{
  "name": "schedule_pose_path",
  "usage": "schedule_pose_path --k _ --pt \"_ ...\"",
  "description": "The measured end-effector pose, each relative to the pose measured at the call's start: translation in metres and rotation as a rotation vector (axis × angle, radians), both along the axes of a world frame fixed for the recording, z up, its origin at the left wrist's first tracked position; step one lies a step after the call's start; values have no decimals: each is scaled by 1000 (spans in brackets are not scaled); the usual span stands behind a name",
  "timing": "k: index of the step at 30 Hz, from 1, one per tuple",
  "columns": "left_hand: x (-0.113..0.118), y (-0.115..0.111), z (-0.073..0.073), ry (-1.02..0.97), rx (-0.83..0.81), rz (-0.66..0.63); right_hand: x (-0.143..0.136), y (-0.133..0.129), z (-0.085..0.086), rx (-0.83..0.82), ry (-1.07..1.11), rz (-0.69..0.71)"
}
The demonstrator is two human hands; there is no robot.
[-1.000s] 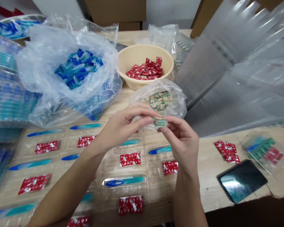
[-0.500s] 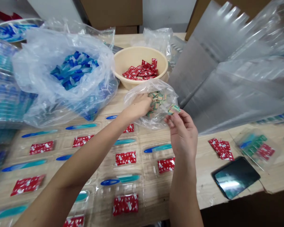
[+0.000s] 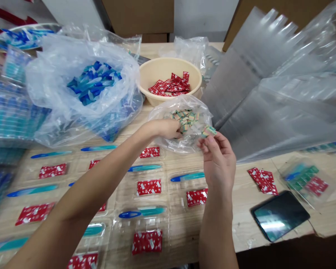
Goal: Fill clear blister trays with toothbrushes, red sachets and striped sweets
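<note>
Left hand (image 3: 168, 128): mid-frame, just left of small green-and-tan squares (image 3: 187, 117) in clear plastic bag (image 3: 160, 111) — grasp hidden, cannot tell.
Right hand (image 3: 220, 160): centre-right — pinching green-and-tan pieces (image 3: 208, 130) at its tips.

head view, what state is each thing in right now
small bag: open, part-filled
left hand: in small bag, grip unclear
right hand: closed on striped pieces
big bag: open, holding blue pieces
bowl: upright, part-filled with red packets
phone: flat, screen dark
clear trays: laid out, loaded
pouch: filled, seal unclear
</note>
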State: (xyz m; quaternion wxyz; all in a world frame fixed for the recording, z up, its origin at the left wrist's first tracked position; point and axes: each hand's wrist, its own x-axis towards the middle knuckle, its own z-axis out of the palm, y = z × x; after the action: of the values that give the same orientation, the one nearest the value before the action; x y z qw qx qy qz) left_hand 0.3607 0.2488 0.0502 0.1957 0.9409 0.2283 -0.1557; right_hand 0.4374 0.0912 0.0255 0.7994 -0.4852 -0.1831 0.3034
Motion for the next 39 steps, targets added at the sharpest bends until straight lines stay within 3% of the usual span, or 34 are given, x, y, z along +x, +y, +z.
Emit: schedule_pose_path --k 5,10,17,24,31,39 --pt "-4 -5 8 1 -64 1 -1 0 2 -4 -5 -7" --pt "-12 -5 2 -184 20 155 -2 0 1 -24 -37 -5" --pt "-21 -13 -5 -788 -388 248 -1 1 1 -24 -17 -8" --pt "-29 -29 5 -1108 -541 383 -6 0 4 -14 -52 43" --pt "-31 -43 7 -1212 -563 435 -15 0 5 34 -58 156" --pt "-37 -55 16 -1200 -548 402 -19 1 3 -7 -185 137"
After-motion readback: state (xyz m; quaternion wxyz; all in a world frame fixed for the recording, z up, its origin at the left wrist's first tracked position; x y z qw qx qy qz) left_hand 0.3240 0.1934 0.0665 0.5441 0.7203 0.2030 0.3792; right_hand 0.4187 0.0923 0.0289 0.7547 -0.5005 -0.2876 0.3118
